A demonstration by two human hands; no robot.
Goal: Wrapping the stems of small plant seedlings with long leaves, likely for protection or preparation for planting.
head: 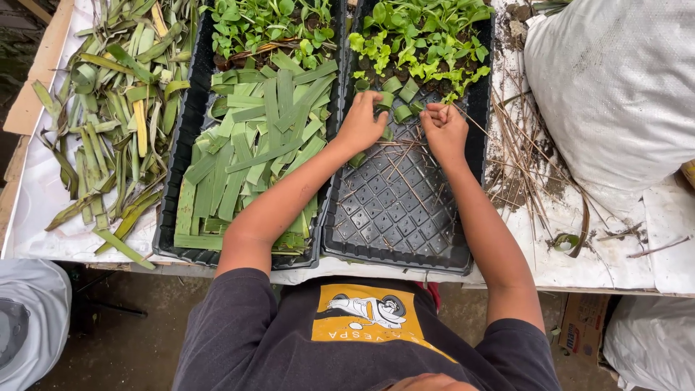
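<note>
A black cell tray (405, 217) lies in front of me, its near cells bare. At its far end stand green seedlings (420, 36) and several small cups of rolled leaf strip (402, 112). My left hand (360, 123) is curled around one rolled leaf cup (384, 101) at the edge of the seedlings. My right hand (444, 132) is just beside it, fingertips pinched together against another leaf cup (418, 107). Both hands rest over the tray's far half, a little apart.
A second black tray (190, 108) on the left holds flat cut leaf strips (250, 156) and more seedlings (268, 25). Loose leaf strips (116, 108) are piled at far left. Dry stalks and soil (517, 156) lie to the right, beside a white sack (615, 87).
</note>
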